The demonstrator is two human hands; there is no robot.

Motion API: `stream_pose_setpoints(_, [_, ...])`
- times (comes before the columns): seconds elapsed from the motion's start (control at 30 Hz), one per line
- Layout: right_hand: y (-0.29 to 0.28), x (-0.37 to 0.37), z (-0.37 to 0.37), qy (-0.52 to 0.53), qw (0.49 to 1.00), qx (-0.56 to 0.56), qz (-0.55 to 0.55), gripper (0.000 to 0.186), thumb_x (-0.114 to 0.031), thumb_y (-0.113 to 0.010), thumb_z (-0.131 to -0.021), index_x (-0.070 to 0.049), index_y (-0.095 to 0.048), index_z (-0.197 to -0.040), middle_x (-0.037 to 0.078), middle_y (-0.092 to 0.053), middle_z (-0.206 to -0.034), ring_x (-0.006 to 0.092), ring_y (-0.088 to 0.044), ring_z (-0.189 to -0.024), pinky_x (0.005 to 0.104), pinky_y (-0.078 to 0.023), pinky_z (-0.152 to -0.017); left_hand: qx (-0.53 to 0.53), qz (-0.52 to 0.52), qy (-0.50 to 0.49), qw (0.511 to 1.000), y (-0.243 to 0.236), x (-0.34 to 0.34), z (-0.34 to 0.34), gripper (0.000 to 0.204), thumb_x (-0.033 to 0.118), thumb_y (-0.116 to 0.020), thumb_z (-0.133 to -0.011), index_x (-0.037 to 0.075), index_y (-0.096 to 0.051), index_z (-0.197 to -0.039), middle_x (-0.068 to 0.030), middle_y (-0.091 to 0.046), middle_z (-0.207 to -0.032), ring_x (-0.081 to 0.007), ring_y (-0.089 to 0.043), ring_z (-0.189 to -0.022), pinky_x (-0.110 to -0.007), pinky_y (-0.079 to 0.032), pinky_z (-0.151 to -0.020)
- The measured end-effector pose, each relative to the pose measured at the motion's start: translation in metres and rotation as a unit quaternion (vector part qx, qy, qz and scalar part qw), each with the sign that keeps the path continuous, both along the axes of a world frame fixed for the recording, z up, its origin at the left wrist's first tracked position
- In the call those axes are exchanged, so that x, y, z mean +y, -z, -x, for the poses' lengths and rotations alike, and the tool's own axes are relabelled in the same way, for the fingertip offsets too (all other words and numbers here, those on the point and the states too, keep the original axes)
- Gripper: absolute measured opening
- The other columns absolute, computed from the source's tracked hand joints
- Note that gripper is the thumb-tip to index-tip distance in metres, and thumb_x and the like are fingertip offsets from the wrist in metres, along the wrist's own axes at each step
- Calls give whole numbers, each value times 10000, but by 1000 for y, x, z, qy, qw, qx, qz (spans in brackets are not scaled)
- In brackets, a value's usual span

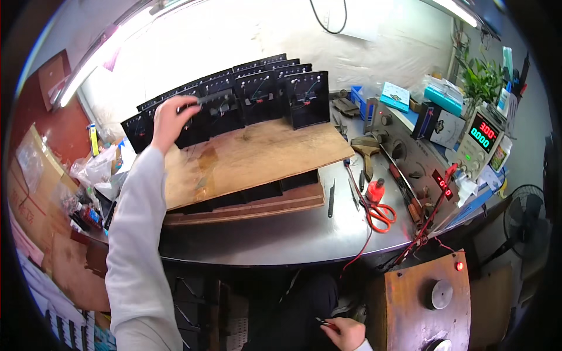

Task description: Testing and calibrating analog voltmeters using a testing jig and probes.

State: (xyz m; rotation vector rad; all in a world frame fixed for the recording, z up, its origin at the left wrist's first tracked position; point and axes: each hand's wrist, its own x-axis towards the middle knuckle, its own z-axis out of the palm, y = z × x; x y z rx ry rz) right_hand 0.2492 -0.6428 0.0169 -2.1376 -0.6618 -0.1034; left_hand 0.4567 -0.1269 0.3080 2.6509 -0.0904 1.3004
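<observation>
My left hand reaches up and grips the top edge of a black square panel meter in a row of several such meters standing upright at the back of a wooden board. My right hand is low, below the table edge near my lap, closed around a thin dark tool that looks like tweezers.
The board rests on black blocks and a second plank on a metal table. Red-handled scissors, tweezers, screwdrivers, a power supply with lit digits, red wires and a wooden box with a knob lie right. Bags and cartons crowd the left.
</observation>
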Motion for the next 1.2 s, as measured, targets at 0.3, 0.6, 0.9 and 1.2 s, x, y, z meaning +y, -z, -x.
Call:
stream_pose_setpoints(0.3, [-24, 1, -28, 18, 998, -46, 41, 188, -170, -833, -771, -62, -737, -892, 93, -686, -712, 264, -671, -618, 354, -529, -574, -53, -222, -31, 973, 62, -138, 86, 296, 191, -831, -729, 98, -727, -990, -22, -596, -864, -239, -583, -819, -389, -473, -729])
stream_pose_setpoints(0.6, [-19, 8, 3, 90, 995, 14, -28, 215, -103, -847, -754, -34, -743, -928, 104, -693, -736, 224, -669, -612, 302, -530, -580, -65, -16, -63, 996, 59, -76, 121, 932, 204, -856, -750, 41, -370, -1527, -200, -535, -1396, -342, -542, -1237, -426, -415, -1062])
stream_pose_setpoints(0.9, [-30, 19, -3, 77, 996, 49, 5, 233, -123, -863, -740, -49, -732, -918, 93, -670, -757, 250, -641, -650, 337, -510, -603, -34, 123, 88, 988, 124, -142, 186, 1051, 172, -910, -625, 4, -367, -1510, -194, -513, -1453, -337, -542, -1301, -429, -399, -1112])
stream_pose_setpoints(1.2, [-68, 94, -21, 52, 988, 7, -146, 245, 81, -824, -727, 22, -636, -872, 76, -605, -752, 144, -539, -613, 250, -421, -550, 178, 426, 295, 836, 221, -184, 134, 942, 147, -899, -667, 36, -429, -1476, -157, -521, -1459, -304, -509, -1343, -398, -381, -1126])
